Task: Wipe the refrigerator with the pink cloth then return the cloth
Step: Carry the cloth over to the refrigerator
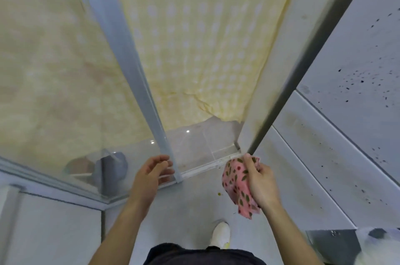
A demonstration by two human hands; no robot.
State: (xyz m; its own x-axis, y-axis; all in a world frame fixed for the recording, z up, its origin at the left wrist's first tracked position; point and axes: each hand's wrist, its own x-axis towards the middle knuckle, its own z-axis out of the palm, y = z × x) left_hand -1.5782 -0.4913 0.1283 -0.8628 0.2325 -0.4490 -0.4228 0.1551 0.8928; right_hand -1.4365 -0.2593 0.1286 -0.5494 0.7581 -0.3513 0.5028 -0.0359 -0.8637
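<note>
2 hands are apart: the right hand [262, 182] grips the cloth [234, 184] at the lower end of the grey strip [289, 91], whose long axis runs up and rightward; the left hand [151, 172] hangs open, farther left of it.

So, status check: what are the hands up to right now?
Right hand grips cloth, at foot of grey strip. Left hand open, beside glass frame. Nothing seen blocking.

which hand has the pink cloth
The right hand grips the pink cloth. The left hand holds nothing, its fingers relaxed by the pale post.
</note>
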